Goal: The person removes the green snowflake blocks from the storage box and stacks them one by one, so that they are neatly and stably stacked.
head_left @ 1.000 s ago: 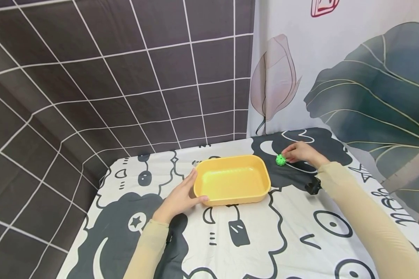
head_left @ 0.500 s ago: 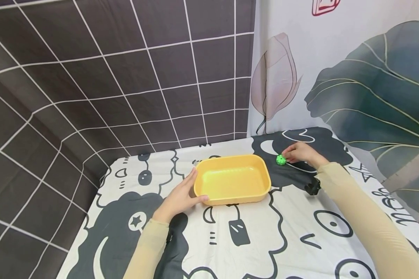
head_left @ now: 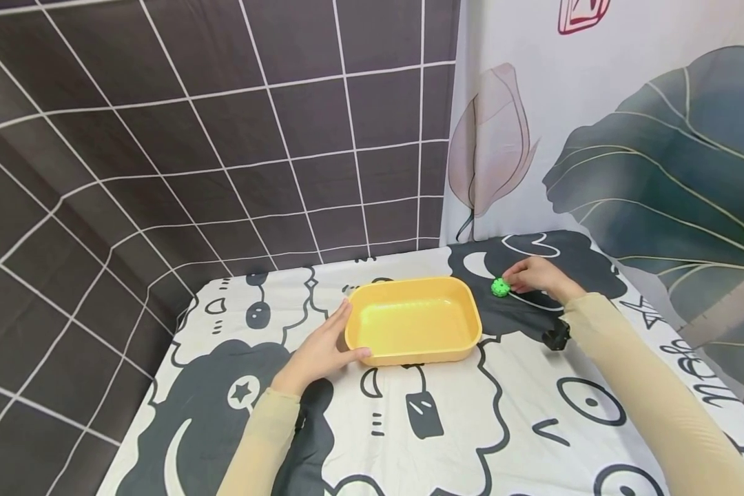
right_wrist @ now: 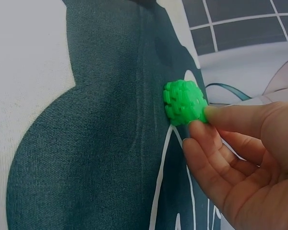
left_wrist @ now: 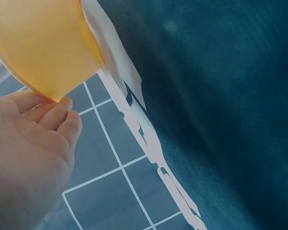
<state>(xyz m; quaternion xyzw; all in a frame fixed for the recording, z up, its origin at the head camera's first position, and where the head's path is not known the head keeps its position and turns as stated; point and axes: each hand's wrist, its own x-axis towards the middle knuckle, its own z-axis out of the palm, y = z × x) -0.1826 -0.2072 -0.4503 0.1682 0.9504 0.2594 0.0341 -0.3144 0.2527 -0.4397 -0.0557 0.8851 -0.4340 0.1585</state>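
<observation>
A yellow rectangular plastic tray (head_left: pixel 415 324) with rounded corners rests on the patterned cloth. My left hand (head_left: pixel 322 351) holds its left end, thumb on the near rim and fingers along the left side. In the left wrist view the fingers of the left hand (left_wrist: pixel 33 143) lie against the edge of the tray (left_wrist: pixel 48 48). To the right of the tray, my right hand (head_left: pixel 536 275) pinches a small bright green knobbly ball (head_left: pixel 500 287) between thumb and fingertips. The right wrist view shows the blocky bumps of the ball (right_wrist: pixel 184 101), close over a dark patch of the cloth.
A white cloth (head_left: pixel 459 427) with black cartoon drawings covers the surface. Dark grid-patterned fabric (head_left: pixel 273 158) hangs behind and at the left. A pale curtain (head_left: pixel 508 34) with flower and leaf prints hangs at the back right.
The head view has shifted very slightly. Both hands, the tray and the green ball keep their places.
</observation>
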